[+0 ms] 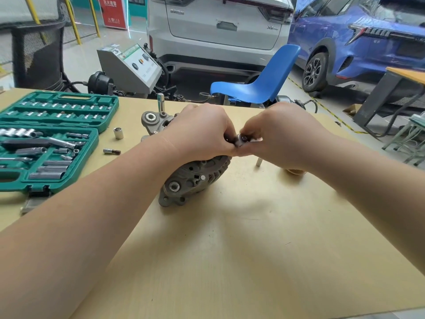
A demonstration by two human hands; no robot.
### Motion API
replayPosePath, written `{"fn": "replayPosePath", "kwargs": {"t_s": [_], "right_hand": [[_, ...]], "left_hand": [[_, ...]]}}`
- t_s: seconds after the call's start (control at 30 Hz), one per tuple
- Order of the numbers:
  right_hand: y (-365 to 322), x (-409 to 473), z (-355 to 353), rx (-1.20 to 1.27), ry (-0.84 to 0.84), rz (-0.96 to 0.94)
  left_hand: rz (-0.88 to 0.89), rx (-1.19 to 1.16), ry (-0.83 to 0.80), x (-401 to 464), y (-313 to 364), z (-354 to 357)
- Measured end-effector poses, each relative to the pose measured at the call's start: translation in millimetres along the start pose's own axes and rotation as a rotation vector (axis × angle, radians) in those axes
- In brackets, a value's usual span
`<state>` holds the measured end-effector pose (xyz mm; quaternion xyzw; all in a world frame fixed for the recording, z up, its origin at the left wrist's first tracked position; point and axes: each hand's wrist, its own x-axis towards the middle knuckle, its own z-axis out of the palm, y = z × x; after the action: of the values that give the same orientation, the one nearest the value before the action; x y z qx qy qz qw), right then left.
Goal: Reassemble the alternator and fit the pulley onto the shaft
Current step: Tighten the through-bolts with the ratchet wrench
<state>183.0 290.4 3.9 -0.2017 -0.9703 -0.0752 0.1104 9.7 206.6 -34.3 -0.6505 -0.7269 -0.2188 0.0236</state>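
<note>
At frame centre we hold the alternator (195, 178) on the worktop (241, 249), housing closed, left hand (202, 132) and right hand (285, 134) each with grip curled round a small metal part (241, 139) above it; pulley fit unconfirmed, probably pending.

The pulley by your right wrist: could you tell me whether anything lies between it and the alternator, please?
Only a small upright socket stands on the table between the pulley and the alternator. Both hands are busy above with a small metal part.
</note>
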Motion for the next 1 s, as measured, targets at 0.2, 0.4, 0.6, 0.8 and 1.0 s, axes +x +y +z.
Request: {"fn": "replayPosePath", "kwargs": {"t_s": [0.2, 0.4, 0.6, 0.8, 1.0], "right_hand": [[-4, -6, 6, 0.109, 0.017, 0.119], [3, -8, 10, -0.011, 0.044, -0.161], [-2, -6, 13, 0.445, 0.017, 0.259], [-5, -22, 25, 0.301, 0.030, 0.206], [5, -18, 21, 0.549, 0.021, 0.362]], "left_hand": [[-0.001, 0.004, -0.019, 1, 0, -1], [0.010, -0.002, -0.013, 1, -1, 1], [-0.007, 0.012, -0.008, 3, -2, 1], [0.007, -0.011, -0.010, 3, -2, 1], [0.019, -0.013, 0.014, 2, -1, 2]]}}
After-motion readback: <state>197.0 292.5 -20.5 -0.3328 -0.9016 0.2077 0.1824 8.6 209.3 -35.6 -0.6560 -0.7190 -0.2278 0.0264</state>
